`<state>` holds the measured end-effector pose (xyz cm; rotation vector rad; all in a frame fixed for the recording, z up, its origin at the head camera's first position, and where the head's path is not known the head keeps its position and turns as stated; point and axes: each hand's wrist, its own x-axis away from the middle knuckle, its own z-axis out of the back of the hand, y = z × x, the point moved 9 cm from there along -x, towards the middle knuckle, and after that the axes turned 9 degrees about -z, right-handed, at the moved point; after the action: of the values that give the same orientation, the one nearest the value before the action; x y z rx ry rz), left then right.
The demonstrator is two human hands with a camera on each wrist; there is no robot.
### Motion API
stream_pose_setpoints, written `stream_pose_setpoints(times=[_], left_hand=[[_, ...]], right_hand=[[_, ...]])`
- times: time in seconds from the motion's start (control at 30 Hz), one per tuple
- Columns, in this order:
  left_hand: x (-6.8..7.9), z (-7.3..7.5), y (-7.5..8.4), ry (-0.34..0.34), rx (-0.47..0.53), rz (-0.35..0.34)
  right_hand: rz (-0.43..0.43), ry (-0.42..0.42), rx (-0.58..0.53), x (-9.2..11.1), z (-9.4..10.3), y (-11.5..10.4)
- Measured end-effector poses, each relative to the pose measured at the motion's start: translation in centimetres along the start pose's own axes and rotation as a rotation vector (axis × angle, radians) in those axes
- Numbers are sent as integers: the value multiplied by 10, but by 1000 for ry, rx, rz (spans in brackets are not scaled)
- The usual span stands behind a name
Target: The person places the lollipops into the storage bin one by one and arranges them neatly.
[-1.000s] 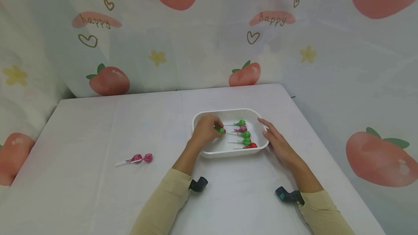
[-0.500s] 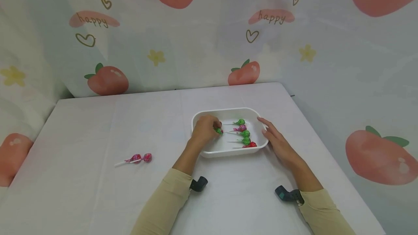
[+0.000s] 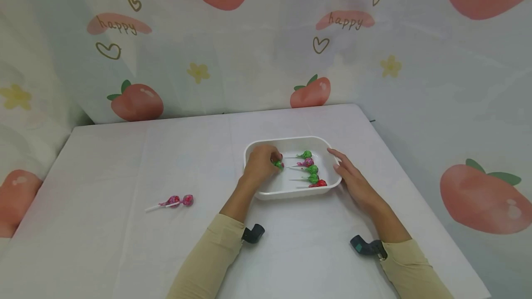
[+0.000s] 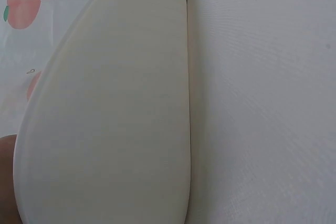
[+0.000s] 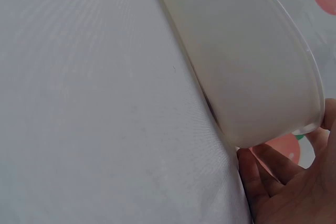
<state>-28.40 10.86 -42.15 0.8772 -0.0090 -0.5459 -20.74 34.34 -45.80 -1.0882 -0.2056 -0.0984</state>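
Observation:
A white tray [image 3: 293, 194] stands on the table, with several wrapped lollipops laid in a column along its right side: a green one [image 3: 307, 154] at the back, a pink one [image 3: 308, 163], more green ones, and a red one [image 3: 320, 183] at the front. Inside the tray's left part, my left hand [image 3: 260, 164] pinches a green lollipop [image 3: 279, 164]; a small red bit shows beside the fingertips, its source hidden. My right hand [image 3: 360, 189] holds the tray's right end, thumb at the rim. In the right wrist view its fingers [image 5: 278, 163] touch the outer wall.
Two pink lollipops [image 3: 176, 200] lie together on the white-covered table [image 3: 104, 188], left of the tray. A printed curtain [image 3: 249, 59] hangs behind and beside the table. The tray's outer wall [image 4: 115, 103] fills much of the left wrist view.
My left hand has shifted the green lollipop very slightly left within the tray. The right hand keeps its place on the tray, and the head view has tilted a little.

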Motion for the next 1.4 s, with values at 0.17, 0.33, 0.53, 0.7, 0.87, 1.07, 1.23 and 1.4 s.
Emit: stream_pose_setpoints(times=[0.17,0.33,0.53,0.7,0.87,1.07,1.23,1.4], left_hand=[[0,0,0,-4,16,5],[0,0,1,-9,49,-1],[0,2,-1,-9,81,-2],[-1,6,1,-19,114,-30],[-2,10,5,-40,180,-95],[2,22,10,-41,224,-144],[11,35,7,-27,233,-154],[26,47,1,-36,199,-153]], right_hand=[[0,3,-4,0,0,-1],[-2,5,2,-1,0,1],[-8,6,8,-3,-1,3],[-15,8,13,-3,-2,4],[-11,11,10,-3,-1,5],[-5,11,13,-2,0,2],[1,8,11,-2,1,2],[5,11,13,-3,0,2]])
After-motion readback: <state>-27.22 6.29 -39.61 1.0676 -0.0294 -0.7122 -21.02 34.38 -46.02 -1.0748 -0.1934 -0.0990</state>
